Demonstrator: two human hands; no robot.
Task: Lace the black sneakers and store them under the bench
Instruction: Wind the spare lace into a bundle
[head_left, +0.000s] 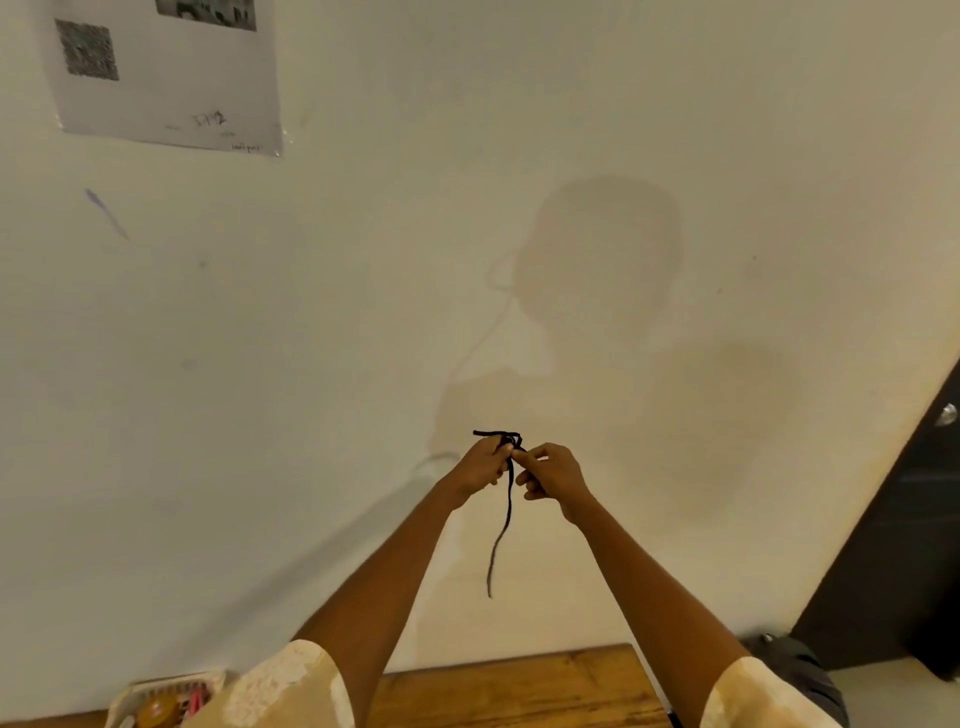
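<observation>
One black lace (506, 512) is all I have of the task's things in view: its upper end is bunched and looped at about chest height in front of the wall (675, 156), and a single tail hangs straight down from there, free of everything. My left hand (480, 467) has its fingers curled round the tangled top of the lace, with a short end sticking out leftward above the knuckles. My right hand (553, 475) meets it just beside, thumb and forefinger pinched on the same bunch, the other fingers folded in. So each grip is closed on the lace, and neither holds anything else.

I judge this to be the preparing step, working a knot or tangle out of the lace before any threading; I cannot tell how tight the knot is. No sneaker shows plainly; a dark shape (800, 670) lies on the floor at lower right, beyond the end of the wooden table (519, 691), but I cannot say it is a shoe.

My next move calls for fine fingertip work to free the lace, then looking down to find the sneakers and their eyelets. A white basket (171, 691) of small items sits at the table's left end; a printed sheet (166, 78) is taped up on the wall.
</observation>
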